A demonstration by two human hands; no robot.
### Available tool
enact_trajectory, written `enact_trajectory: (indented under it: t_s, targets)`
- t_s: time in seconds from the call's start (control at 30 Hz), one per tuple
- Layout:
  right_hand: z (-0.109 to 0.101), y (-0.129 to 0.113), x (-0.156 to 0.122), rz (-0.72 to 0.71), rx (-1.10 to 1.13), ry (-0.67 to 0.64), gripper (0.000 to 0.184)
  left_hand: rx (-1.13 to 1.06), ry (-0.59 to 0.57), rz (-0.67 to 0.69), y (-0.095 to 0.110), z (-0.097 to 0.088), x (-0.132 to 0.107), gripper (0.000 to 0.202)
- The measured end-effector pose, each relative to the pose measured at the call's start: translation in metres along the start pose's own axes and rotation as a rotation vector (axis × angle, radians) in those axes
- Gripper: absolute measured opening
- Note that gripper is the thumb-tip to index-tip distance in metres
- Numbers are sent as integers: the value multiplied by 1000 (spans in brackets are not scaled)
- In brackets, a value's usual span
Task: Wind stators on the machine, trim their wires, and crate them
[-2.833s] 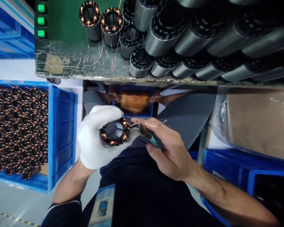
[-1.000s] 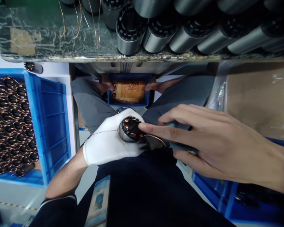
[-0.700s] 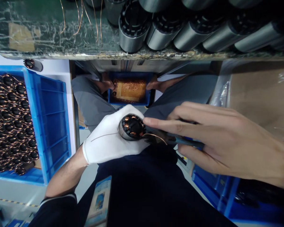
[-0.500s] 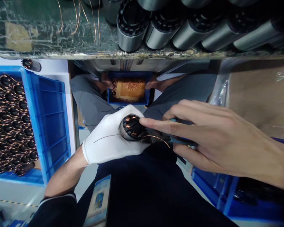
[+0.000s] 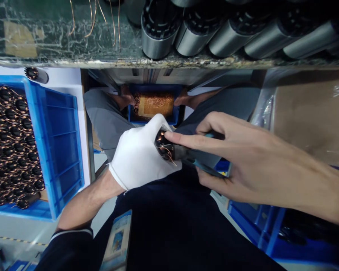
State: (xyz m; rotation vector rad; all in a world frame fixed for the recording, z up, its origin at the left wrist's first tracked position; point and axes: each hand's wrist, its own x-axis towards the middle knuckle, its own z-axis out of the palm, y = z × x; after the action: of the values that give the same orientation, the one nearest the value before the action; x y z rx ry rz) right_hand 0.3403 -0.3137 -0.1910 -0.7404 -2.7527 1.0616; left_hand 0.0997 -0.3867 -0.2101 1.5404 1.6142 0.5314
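My left hand [image 5: 142, 156], in a white glove, is wrapped round a motor stator [image 5: 165, 145], a cylinder with a black slotted end and copper windings. Its open end is tilted toward my right hand, and a loose copper wire [image 5: 171, 157] curls out of it. In my bare right hand [image 5: 237, 158] is a pair of cutting pliers [image 5: 207, 168] with blue-green handles. Their blurred jaws are at the stator's near rim beside the wire; whether they grip it I cannot tell. My right index finger reaches out onto the stator's end.
Several steel-cased stators [image 5: 159, 45] stand along the green bench edge [image 5: 73, 52], where copper wires hang. A blue crate [image 5: 55, 150] of wound stators is at left, with one stator [image 5: 36, 74] beyond it. Between the feet sits a blue bin [image 5: 155, 122] of copper scraps. A blue crate [image 5: 251, 226] stands lower right.
My left hand has turned the stator and brought it slightly right and up. The pliers have come closer to the rim, their handles further apart. The wire across the glove is out of sight.
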Motion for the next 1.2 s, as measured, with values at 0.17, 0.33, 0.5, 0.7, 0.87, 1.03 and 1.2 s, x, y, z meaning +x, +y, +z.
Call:
enact_trajectory:
  t_s: [0.17, 0.33, 0.5, 0.7, 0.87, 1.03, 1.2]
  targets:
    - [2, -2, -7, -40, -216, 53, 70, 86, -38, -6, 6, 2, 1, 31]
    - [6, -2, -7, -1, -38, 67, 70, -12, -89, 17, 9, 4, 2, 33]
    - [11, -1, -2, 41, -35, 78, 70, -1, -95, 57, 8, 3, 8, 40]
    - [15, 18, 1, 83, -23, 9, 67, -247, -227, -99, -10, 13, 26, 35]
    - [32, 47, 11, 197, 231, -28, 58, -841, -366, -327, -33, 41, 37, 18]
    - [52, 44, 17, 192, 416, 81, 76, -1357, -336, -560, -40, 65, 23, 29]
    - [49, 48, 24, 317, 771, -69, 59, -927, -95, -205, -52, 58, -12, 56]
